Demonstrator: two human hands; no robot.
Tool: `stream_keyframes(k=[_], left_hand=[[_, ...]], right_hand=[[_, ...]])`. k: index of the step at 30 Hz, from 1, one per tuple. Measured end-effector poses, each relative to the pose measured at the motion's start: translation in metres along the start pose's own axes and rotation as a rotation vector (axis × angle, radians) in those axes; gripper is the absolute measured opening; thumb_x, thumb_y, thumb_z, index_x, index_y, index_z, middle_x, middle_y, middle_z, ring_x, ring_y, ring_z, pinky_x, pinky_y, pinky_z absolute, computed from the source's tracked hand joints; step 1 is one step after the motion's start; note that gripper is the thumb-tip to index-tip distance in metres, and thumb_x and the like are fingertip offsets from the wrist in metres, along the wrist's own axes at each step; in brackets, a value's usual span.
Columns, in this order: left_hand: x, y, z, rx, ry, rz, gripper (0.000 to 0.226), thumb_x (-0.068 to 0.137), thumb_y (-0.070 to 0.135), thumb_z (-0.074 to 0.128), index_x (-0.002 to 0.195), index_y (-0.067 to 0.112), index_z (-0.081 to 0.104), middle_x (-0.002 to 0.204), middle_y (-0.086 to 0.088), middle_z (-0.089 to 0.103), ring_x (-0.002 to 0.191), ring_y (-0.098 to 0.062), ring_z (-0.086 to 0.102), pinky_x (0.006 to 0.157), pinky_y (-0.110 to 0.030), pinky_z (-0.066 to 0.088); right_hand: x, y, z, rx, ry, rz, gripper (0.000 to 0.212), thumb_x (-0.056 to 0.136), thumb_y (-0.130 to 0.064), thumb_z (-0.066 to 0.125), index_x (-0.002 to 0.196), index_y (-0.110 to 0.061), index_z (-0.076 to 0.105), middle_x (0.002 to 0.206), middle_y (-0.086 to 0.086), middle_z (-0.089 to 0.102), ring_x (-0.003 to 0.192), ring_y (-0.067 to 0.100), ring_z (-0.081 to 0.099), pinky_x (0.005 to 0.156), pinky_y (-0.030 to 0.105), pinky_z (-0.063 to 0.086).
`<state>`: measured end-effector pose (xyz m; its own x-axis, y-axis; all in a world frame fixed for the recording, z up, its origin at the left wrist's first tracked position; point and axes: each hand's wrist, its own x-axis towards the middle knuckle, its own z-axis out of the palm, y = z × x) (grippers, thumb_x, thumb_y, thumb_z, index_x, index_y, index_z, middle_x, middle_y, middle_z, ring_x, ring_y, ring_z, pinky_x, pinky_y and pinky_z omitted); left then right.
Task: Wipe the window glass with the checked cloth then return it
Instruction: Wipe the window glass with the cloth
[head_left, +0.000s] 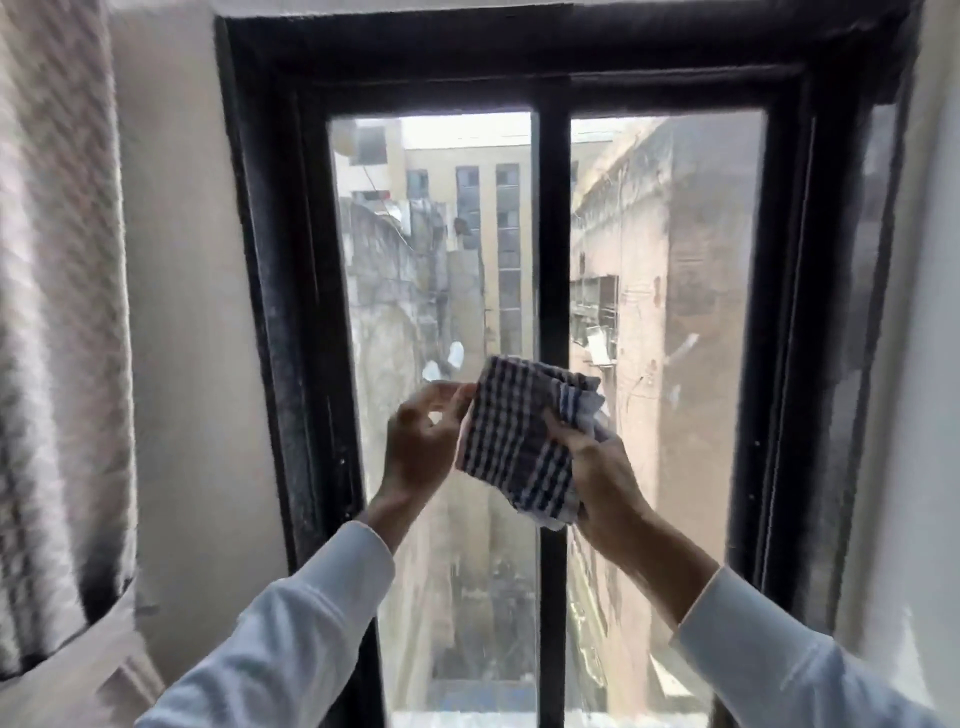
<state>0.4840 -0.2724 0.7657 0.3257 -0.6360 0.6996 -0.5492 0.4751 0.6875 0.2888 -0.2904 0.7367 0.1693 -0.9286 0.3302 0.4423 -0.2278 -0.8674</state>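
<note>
Two hands are up in front of a tall window. The checked cloth is bunched up between them, in the air, in front of the lower middle part of the window glass. It has dark blue and white squares. It covers a bit of the black bar that runs up and down the middle of the window.

The right hand is closed around the right and bottom side of the cloth. Its fingers are pressed into the folds, so it has a firm hold. The left hand is at the left edge of the cloth. Its fingers are curled and a little spread, and the tips touch the top left corner of the cloth. The picture is a bit blurry there, so it may be a pinch or only a touch; I cannot tell which.

Both arms have white sleeves that come up from the bottom corners of the picture.

The window frame is black and looks dusty. The glass has two panes, one on each side of the black bar. Through the glass there are tall buildings close together, grey and tan.

A curtain hangs at the left edge of the picture, well apart from the hands. A pale wall is between the curtain and the frame
</note>
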Motion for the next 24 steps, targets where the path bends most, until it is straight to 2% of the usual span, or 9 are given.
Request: stream_keyframes(k=[2, 4, 6, 7, 11, 14, 16, 20, 24], left_hand=[[0.025, -0.024, -0.028, 0.391, 0.310, 0.220, 0.033, 0.108, 0.040, 0.064, 0.127, 0.016, 0.076, 0.133, -0.004, 0.075, 0.128, -0.028, 0.068, 0.107, -0.042, 0.053], [0.049, -0.047, -0.056, 0.661, 0.461, 0.304, 0.048, 0.113, 0.036, 0.054, 0.151, 0.008, 0.060, 0.161, -0.017, 0.056, 0.154, -0.039, 0.049, 0.124, -0.049, 0.040], [0.068, -0.065, -0.075, 0.795, 0.419, 0.281, 0.065, 0.116, 0.041, 0.041, 0.169, 0.004, 0.035, 0.180, -0.021, 0.029, 0.168, -0.039, 0.027, 0.134, -0.050, 0.029], [0.074, -0.072, -0.080, 0.830, 0.355, 0.280, 0.071, 0.116, 0.045, 0.034, 0.172, 0.003, 0.026, 0.183, -0.019, 0.019, 0.170, -0.036, 0.021, 0.136, -0.050, 0.026], [0.091, -0.100, -0.077, 0.669, 0.116, 0.286, 0.092, 0.109, 0.066, 0.007, 0.175, 0.003, -0.001, 0.184, -0.016, -0.013, 0.172, -0.026, -0.013, 0.141, -0.048, 0.002], [0.101, -0.113, -0.073, 0.539, 0.066, 0.270, 0.101, 0.102, 0.076, 0.001, 0.173, 0.005, -0.011, 0.181, -0.014, -0.028, 0.165, -0.017, -0.034, 0.139, -0.045, -0.013], [0.105, -0.121, -0.072, 0.498, 0.061, 0.286, 0.098, 0.103, 0.076, 0.003, 0.174, 0.012, -0.015, 0.180, -0.005, -0.033, 0.165, -0.013, -0.036, 0.137, -0.037, -0.018], [0.109, -0.130, -0.072, 0.429, 0.063, 0.309, 0.088, 0.106, 0.072, 0.011, 0.173, 0.024, -0.021, 0.179, 0.009, -0.035, 0.167, -0.008, -0.031, 0.130, -0.020, -0.025], [0.110, -0.130, -0.070, 0.420, 0.070, 0.303, 0.090, 0.105, 0.074, 0.010, 0.173, 0.023, -0.020, 0.177, 0.011, -0.039, 0.165, -0.006, -0.034, 0.130, -0.021, -0.025]], right_hand=[[0.016, 0.014, 0.024, -0.137, 0.246, -0.398, 0.016, 0.094, -0.017, 0.063, 0.087, -0.026, 0.075, 0.074, -0.001, 0.078, 0.061, 0.019, 0.074, 0.054, 0.035, 0.059], [0.040, 0.026, 0.046, -0.393, 0.308, -0.749, 0.039, 0.094, -0.003, 0.050, 0.108, -0.030, 0.075, 0.096, 0.002, 0.080, 0.087, 0.020, 0.076, 0.075, 0.044, 0.061], [0.074, 0.043, 0.067, -0.874, 0.260, -0.966, 0.064, 0.093, -0.001, 0.047, 0.153, -0.019, 0.060, 0.157, 0.011, 0.062, 0.153, 0.029, 0.051, 0.124, 0.054, 0.042], [0.090, 0.057, 0.073, -1.058, 0.216, -0.967, 0.066, 0.098, -0.008, 0.050, 0.163, -0.018, 0.046, 0.172, 0.008, 0.044, 0.165, 0.031, 0.029, 0.133, 0.057, 0.027], [0.098, 0.145, 0.074, -1.501, -0.049, -0.961, 0.073, 0.109, -0.054, 0.044, 0.173, -0.030, 0.016, 0.183, -0.008, 0.000, 0.170, 0.022, -0.009, 0.137, 0.045, -0.014], [0.098, 0.184, 0.077, -1.700, -0.300, -1.185, 0.070, 0.097, -0.034, 0.072, 0.163, -0.029, 0.048, 0.172, -0.008, 0.043, 0.164, 0.019, 0.022, 0.138, 0.040, -0.001], [0.124, 0.151, 0.097, -1.759, -0.086, -1.289, 0.075, 0.096, -0.040, 0.072, 0.164, -0.022, 0.045, 0.171, 0.001, 0.046, 0.160, 0.025, 0.029, 0.138, 0.045, -0.005], [0.148, 0.106, 0.082, -1.509, 0.451, -0.908, 0.081, 0.110, -0.062, 0.023, 0.172, -0.009, 0.019, 0.180, 0.017, 0.020, 0.167, 0.039, 0.016, 0.137, 0.058, 0.004], [0.106, 0.162, 0.087, -1.681, 0.167, -0.964, 0.082, 0.104, -0.063, 0.041, 0.167, -0.011, 0.036, 0.176, 0.017, 0.025, 0.161, 0.044, 0.034, 0.125, 0.069, 0.035]])
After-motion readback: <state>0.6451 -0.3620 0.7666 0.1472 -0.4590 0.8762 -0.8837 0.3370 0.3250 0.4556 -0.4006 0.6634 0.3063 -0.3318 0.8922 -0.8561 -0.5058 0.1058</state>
